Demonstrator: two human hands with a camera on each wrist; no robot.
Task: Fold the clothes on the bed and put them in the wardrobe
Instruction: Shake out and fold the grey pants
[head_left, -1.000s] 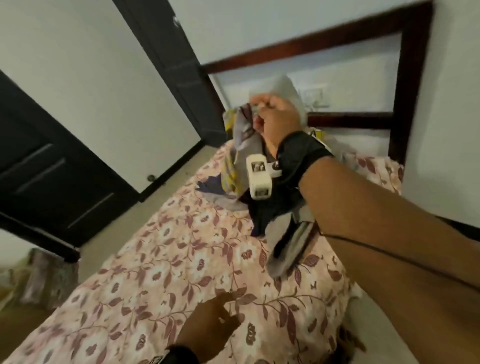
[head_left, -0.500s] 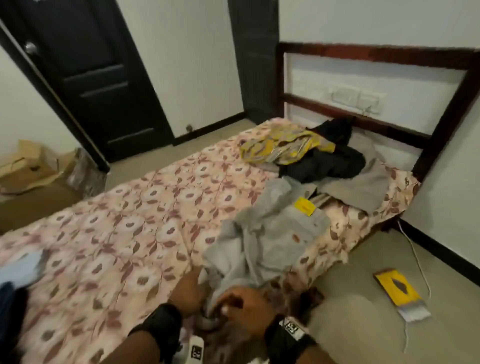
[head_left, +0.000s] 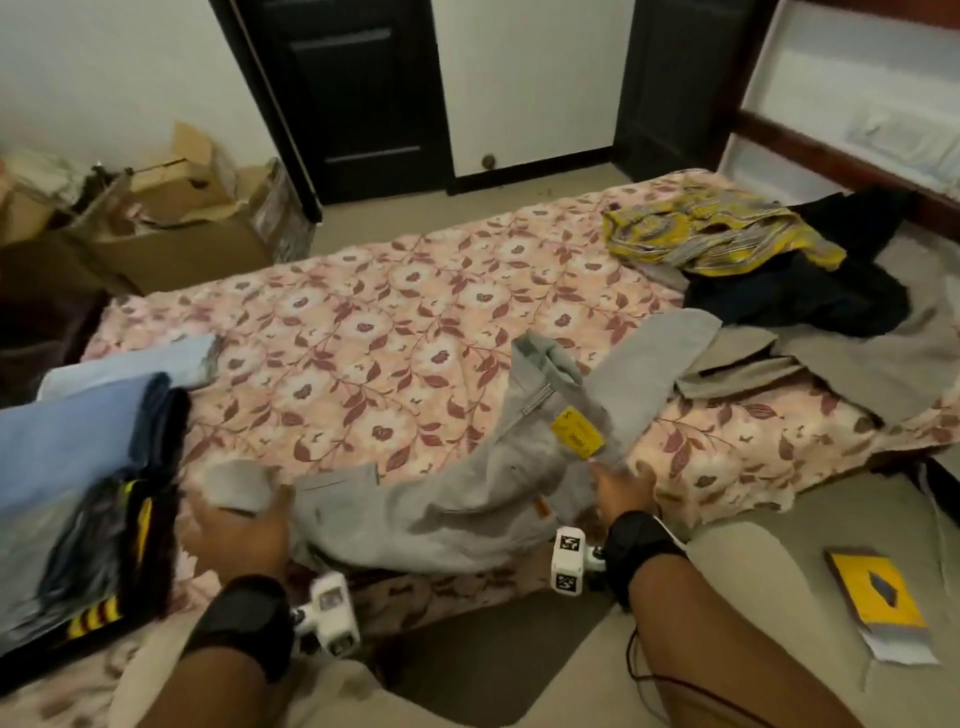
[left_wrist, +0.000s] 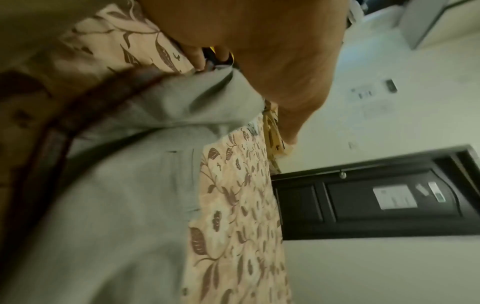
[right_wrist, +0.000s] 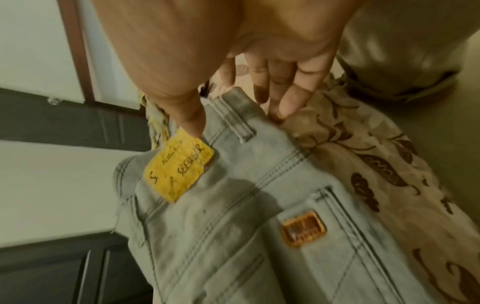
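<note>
Lighting was dim, warm and indoor; its source lay outside all three views. The head view showed wide-angle bending along the dark wooden door and motion blur on the folded pale blue garment at the left edge. The left wrist view was heavily smeared across the grey denim trousers. The right wrist view was sharper: the yellow paper tag read, possibly, "SEEWEAR". Shadows were soft, without glare.
</note>
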